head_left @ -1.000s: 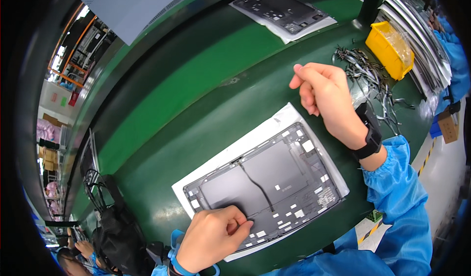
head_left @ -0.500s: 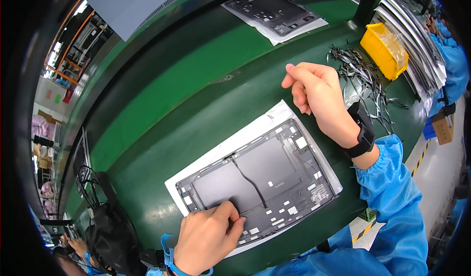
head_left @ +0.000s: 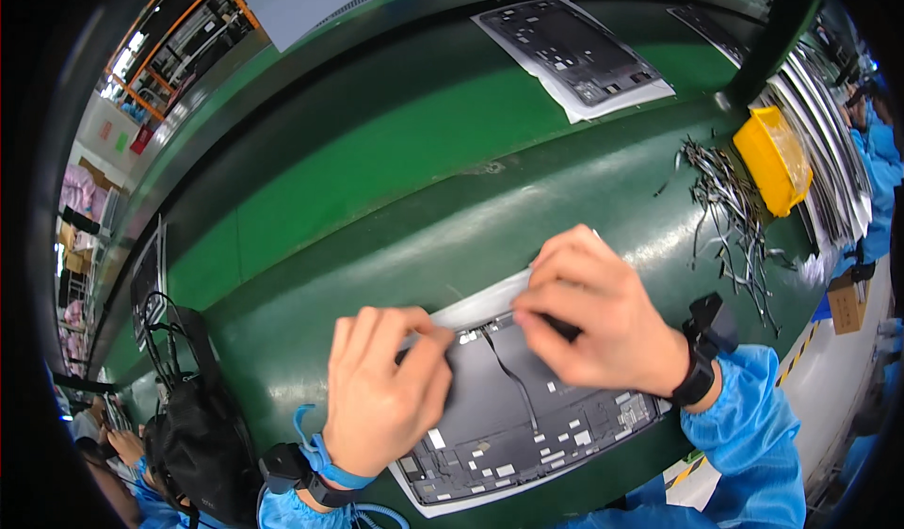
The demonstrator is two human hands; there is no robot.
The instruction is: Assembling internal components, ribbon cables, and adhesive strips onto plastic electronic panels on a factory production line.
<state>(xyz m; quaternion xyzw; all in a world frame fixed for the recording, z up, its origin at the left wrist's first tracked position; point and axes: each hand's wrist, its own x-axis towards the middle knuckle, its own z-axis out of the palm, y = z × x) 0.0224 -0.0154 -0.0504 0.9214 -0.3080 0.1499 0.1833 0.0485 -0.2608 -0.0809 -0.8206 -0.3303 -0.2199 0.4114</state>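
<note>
A dark grey tablet back housing (head_left: 485,392) lies on a white sheet (head_left: 485,301) in front of me. Small white pads dot its near side, and a thin black flex cable (head_left: 514,378) runs down its middle. My left hand (head_left: 384,388) is closed over the housing's far left part, thumb against the fingers. Above the far right part is my right hand (head_left: 598,317), its thumb and fingers pinched together near the far edge. Both hands are slightly blurred, and what lies between their fingertips is hidden.
At the right lie a heap of black strips (head_left: 725,190), a yellow bin (head_left: 772,162) and a stack of sheets (head_left: 838,152). Another housing (head_left: 574,54) rests on a white sheet on the green belt. A black bag (head_left: 200,435) sits at the left. Other people are at the sides.
My right hand has come from beyond the housing down to its far edge. The left hand has moved from the near edge up to the far left part. The view has shifted.
</note>
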